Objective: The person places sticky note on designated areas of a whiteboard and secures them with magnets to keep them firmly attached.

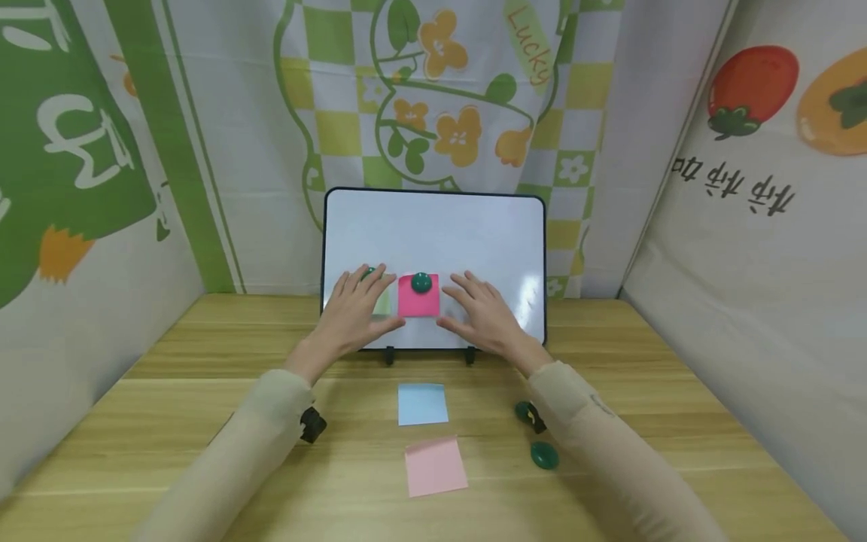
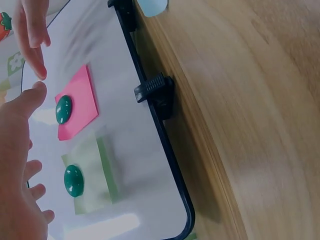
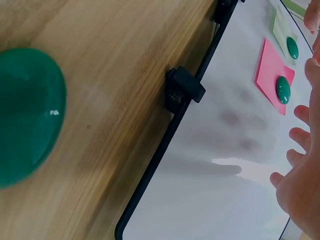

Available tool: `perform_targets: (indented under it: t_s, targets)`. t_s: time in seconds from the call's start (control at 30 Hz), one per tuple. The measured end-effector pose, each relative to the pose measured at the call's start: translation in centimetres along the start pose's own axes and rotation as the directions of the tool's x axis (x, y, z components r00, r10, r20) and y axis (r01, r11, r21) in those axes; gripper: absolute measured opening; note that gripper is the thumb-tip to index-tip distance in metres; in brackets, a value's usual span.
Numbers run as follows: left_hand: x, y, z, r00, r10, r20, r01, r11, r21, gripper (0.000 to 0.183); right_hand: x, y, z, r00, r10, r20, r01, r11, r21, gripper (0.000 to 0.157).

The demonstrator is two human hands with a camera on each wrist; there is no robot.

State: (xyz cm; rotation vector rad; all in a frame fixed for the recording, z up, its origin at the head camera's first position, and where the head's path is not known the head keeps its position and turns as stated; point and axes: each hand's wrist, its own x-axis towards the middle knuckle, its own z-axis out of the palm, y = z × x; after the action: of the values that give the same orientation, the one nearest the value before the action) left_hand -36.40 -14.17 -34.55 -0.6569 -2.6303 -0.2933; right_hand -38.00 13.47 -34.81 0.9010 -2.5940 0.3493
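A whiteboard (image 1: 433, 226) with a black frame stands upright at the back of the table. A bright pink sticky note (image 1: 418, 305) is on it under a green round magnet (image 1: 421, 282). Left of that is a pale green sticky note (image 2: 90, 200) under another green magnet (image 2: 73, 181). My left hand (image 1: 354, 312) is spread before the green note and partly hides it in the head view. To the right of the pink note hovers my right hand (image 1: 482, 312), fingers spread. Neither hand holds anything.
On the wooden table (image 1: 366, 482) lie a blue sticky note (image 1: 423, 405) and a light pink sticky note (image 1: 436, 467). Green magnets (image 1: 544, 455) lie by the right forearm. Black clips (image 2: 155, 90) hold the board's lower edge. Printed curtains (image 1: 237, 150) surround the table.
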Motion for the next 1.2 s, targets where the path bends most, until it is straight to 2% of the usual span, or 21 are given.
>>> perform_targets:
  t_s: [0.23,0.57,0.73,0.83,1.07,1.2]
  targets:
    - [-0.6,0.2,-0.2,0.999,0.034,0.008,-0.033,0.999,-0.03,0.077,-1.1,0.4,-0.5,0.999,-0.031,0.017,0.03,0.999,0.02,0.066]
    - [-2.2,0.2,0.4,0.995,0.093,0.027,-0.092,0.994,-0.059,0.075,-2.8,1.2,-0.5,0.998,-0.017,0.053,0.015,0.999,0.048,0.067]
    - [-2.7,0.3,0.6,0.991,0.133,-0.007,-0.133,0.988,-0.081,0.067,-3.5,1.4,-0.7,0.998,-0.039,0.049,0.037,0.998,0.045,0.065]
    - [-2.9,0.4,0.6,0.988,0.153,-0.022,-0.154,0.985,-0.078,0.065,-4.0,1.5,-0.8,0.997,-0.057,0.042,0.055,0.997,0.046,0.064]
    - [-3.5,0.7,0.8,0.983,0.184,0.007,-0.183,0.98,-0.075,0.067,-5.3,2.2,-1.0,0.997,-0.041,0.069,0.04,0.999,0.022,0.065]
    - [-3.8,0.8,1.1,0.98,0.198,0.002,-0.198,0.978,-0.069,0.064,-5.7,2.4,-1.1,0.996,-0.045,0.082,0.044,0.999,0.016,0.067]
